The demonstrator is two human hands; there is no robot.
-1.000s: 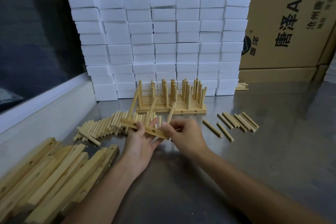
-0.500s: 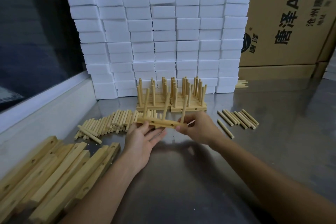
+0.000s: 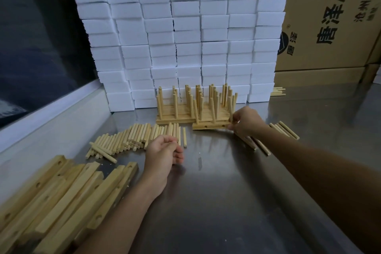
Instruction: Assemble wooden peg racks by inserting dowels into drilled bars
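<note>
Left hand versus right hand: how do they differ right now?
The left hand hovers near the loose dowel pile, fingers loosely curled, holding nothing. The right hand reaches farther back and grips the end of the pegged bar beside the finished racks. Both are bare, over the metal table.

The right hand (image 3: 246,122) covers the right end of the near peg rack (image 3: 210,125), so can't really tell how it's gripping there, and its forearm hides part of the loose dowels (image 3: 284,130) on the right. The pile of drilled bars (image 3: 61,196) runs off the left and bottom edges, and the cardboard boxes (image 3: 329,16) at the far side get cut off at the top and right, print only partly readable. A few sticks (image 3: 278,91) peek out behind the white foam blocks (image 3: 181,37), mostly hidden.
</note>
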